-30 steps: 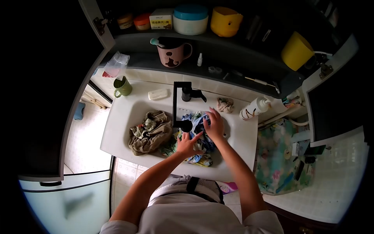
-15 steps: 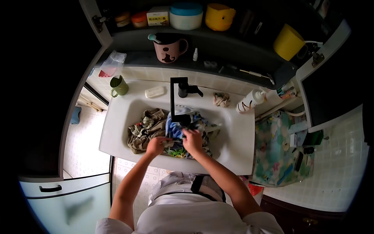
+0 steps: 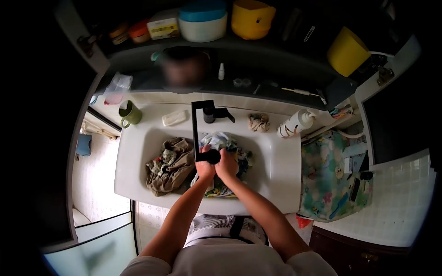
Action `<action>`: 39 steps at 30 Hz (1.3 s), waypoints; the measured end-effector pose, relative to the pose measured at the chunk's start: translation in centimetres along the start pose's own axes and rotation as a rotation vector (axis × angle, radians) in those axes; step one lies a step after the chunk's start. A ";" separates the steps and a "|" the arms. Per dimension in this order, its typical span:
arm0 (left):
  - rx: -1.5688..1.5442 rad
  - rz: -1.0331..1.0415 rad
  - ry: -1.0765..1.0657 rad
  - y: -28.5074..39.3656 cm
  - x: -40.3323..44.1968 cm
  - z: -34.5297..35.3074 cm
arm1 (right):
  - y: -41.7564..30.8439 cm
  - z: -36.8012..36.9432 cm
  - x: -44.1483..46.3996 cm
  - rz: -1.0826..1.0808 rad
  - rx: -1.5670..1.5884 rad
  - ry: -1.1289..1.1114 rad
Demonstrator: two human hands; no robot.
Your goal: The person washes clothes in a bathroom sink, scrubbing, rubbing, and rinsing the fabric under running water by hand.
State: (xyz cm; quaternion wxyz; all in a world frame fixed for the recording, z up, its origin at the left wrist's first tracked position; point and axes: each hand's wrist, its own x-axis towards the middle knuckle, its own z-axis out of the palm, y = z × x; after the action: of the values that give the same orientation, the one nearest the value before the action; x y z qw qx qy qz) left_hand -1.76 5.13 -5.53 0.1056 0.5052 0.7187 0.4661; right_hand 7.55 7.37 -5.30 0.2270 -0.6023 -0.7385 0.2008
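My left hand (image 3: 205, 169) and my right hand (image 3: 226, 166) are close together over the basin, right under the black faucet (image 3: 195, 131). Both are closed on a wet-looking patterned garment (image 3: 220, 138) in white, blue and green, bunched up beneath them. The faucet's round head covers part of my fingers. Left of my hands, a brown garment (image 3: 174, 172) lies crumpled in the white sink (image 3: 281, 184), with a smaller patterned cloth (image 3: 166, 158) on top of it.
On the sink's back ledge are a green mug (image 3: 130, 113), a bar of soap (image 3: 175, 118), a crumpled cloth (image 3: 258, 122) and a white pump bottle (image 3: 296, 123). Above runs a dark shelf (image 3: 258, 76) with containers. Open cabinet doors flank the sink.
My hands have drawn together and sit under the faucet head; my left hand moved right. The patterned garment is bunched up more. The view has shifted slightly.
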 end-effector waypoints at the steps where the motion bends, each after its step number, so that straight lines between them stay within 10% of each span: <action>1: 0.055 0.014 0.001 -0.6 -0.3 -0.1 | -0.1 0.2 -0.3 -0.024 -0.018 -0.033; 7: 0.470 0.130 -0.108 -2.9 1.6 2.1 | 2.2 4.3 2.8 -0.028 -0.129 -0.243; 20: 0.452 0.189 -0.100 -14.8 1.2 8.6 | 5.9 9.7 3.8 -0.268 -0.241 0.122; 30: 0.171 0.245 -0.239 -5.0 2.4 0.2 | 2.9 2.9 3.4 0.036 0.224 -0.171; 33: 0.289 0.293 -0.201 -5.0 -1.7 -2.5 | 1.3 -1.3 5.0 -0.301 0.248 0.208; 39: 0.243 0.383 -0.271 -3.3 -9.3 -9.0 | 1.6 2.1 6.9 -0.565 -0.080 0.001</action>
State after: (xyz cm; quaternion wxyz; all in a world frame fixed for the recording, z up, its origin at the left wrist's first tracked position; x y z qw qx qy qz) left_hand -5.16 -7.78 -6.17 0.0493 0.6989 0.6398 0.3158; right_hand 6.43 14.36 -7.27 0.2501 -0.3813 -0.8843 0.1000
